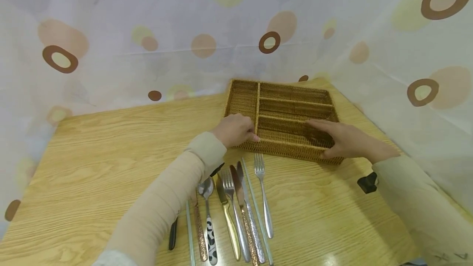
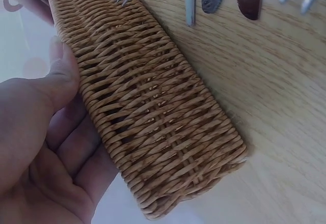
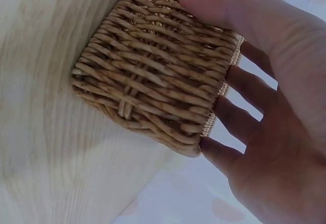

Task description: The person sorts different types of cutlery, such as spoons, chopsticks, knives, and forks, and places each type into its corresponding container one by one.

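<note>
A brown wicker cutlery tray (image 1: pixel 284 147) with several compartments sits at the back right of the wooden table. My left hand (image 1: pixel 238 129) grips its near wall towards the left corner, thumb outside and fingers curled over the rim. At the near right corner my right hand (image 1: pixel 345 139) holds the same wall, its thumb (image 3: pixel 204 2) on the outer weave and its fingers reaching over the rim. In front of the tray lies a loose fork (image 1: pixel 265 200), close to the wall.
Left of that fork lie a pale thin stick (image 1: pixel 255 200), several knives (image 1: pixel 229 225), another fork (image 1: pixel 236 212) and a spoon (image 1: pixel 205 188) with a patterned handle. My left sleeve (image 1: pixel 173 192) covers part of this row. Patterned cloth (image 1: pixel 177 19) hangs behind and at the right.
</note>
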{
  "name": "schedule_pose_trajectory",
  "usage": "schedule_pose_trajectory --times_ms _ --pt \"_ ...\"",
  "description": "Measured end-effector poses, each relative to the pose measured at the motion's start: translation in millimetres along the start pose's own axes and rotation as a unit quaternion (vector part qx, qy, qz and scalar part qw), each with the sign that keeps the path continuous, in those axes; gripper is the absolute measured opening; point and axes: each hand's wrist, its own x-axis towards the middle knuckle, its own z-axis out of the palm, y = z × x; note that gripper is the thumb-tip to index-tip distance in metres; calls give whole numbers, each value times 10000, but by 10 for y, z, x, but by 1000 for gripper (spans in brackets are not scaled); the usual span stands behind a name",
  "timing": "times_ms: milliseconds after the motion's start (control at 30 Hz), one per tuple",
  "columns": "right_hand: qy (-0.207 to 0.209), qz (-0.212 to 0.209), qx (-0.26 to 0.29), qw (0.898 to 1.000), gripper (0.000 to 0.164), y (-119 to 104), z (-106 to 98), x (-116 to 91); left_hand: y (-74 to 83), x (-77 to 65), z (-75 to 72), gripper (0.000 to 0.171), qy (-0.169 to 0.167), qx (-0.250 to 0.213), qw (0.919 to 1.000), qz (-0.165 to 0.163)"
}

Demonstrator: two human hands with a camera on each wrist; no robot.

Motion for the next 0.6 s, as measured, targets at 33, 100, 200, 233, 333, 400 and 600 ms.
schedule_pose_trajectory --times_ms 33,100,200,233,333,400,600 --pt "4 20 7 10000 96 -10 -3 -5 4 2 -5 33 -21 29 10000 13" --pt "3 56 20 10000 96 -24 -2 -9 9 6 -15 33 -55 48 10000 40" --pt "-68 53 34 10000 97 -20 13 63 -7 -13 -22 33 -94 42 9999 -23" --pt "-85 51 24 9999 97 -18 19 90 -14 -21 -24 33 -115 14 9999 -48" --pt "-115 13 -2 9999 98 -21 31 175 -40 -45 -27 34 -181 -51 9997 -123" --pt "-107 -54 -40 9999 98 -31 31 229 -62 -63 -30 35 -228 -97 9995 -171" --pt "-120 -189 -100 9997 98 -84 12 364 -131 -111 -51 36 -390 -209 9986 -302"
